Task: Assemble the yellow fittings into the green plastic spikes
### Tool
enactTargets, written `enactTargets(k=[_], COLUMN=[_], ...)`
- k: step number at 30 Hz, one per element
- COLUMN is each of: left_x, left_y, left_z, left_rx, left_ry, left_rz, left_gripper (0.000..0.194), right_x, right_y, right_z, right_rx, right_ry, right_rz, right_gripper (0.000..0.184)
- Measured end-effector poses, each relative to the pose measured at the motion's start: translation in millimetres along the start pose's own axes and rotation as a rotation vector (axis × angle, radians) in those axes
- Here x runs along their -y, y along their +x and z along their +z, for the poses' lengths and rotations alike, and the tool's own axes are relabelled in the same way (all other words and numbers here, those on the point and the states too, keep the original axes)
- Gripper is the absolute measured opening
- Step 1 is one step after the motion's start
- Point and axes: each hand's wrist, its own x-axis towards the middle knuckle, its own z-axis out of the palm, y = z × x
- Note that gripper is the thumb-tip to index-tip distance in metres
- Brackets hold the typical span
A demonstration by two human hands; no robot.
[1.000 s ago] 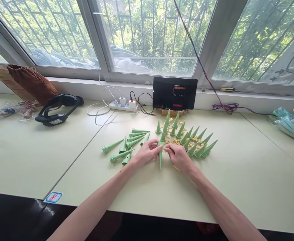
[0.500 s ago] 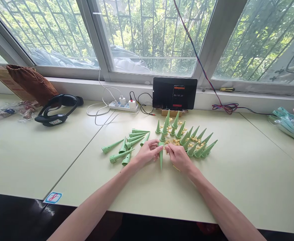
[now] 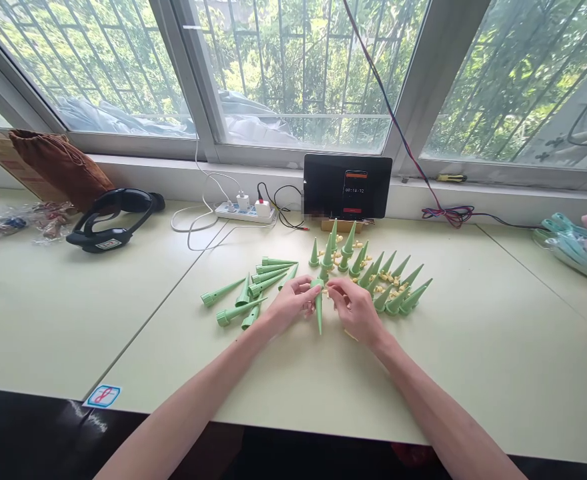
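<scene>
My left hand (image 3: 293,299) is closed around a green plastic watering spike (image 3: 319,310), its tip pointing down toward me. At the spike's collar, the fingers of my right hand (image 3: 356,308) pinch a small yellow valve (image 3: 325,291), mostly hidden by the fingertips. Left of my hands lie several loose green spikes (image 3: 238,311) on their sides. Beyond and to the right, several green spikes (image 3: 396,303) stand point up, with yellow valves (image 3: 386,275) among them.
A tablet (image 3: 347,187) showing a timer leans at the back of the table (image 3: 293,380). Left of it are a power strip (image 3: 246,211) and a black headset (image 3: 116,220). Bagged teal and pink items (image 3: 576,243) lie far right. A cable bundle (image 3: 448,215) rests near the window.
My right hand's fingers have shifted slightly up and turned at the spike's collar. My left hand keeps hold of the spike, which has barely moved.
</scene>
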Motion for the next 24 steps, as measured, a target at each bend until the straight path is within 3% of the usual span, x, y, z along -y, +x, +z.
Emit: enactTargets(k=[8, 24], left_x=[-6.2, 6.9], left_y=[-1.5, 0.8], left_z=[3.0, -1.8], left_rx=[-0.033, -0.037], left_ry=[-0.035, 0.017], left_rz=[-0.028, -0.012], left_gripper=[0.039, 0.041], right_x=[-4.3, -8.0], right_y=[2.0, 5.6], right_z=[-4.2, -7.1], right_rx=[0.048, 0.082], right_ry=[0.004, 0.018], right_rz=[-0.056, -0.036], right_gripper=[0.018, 0.009])
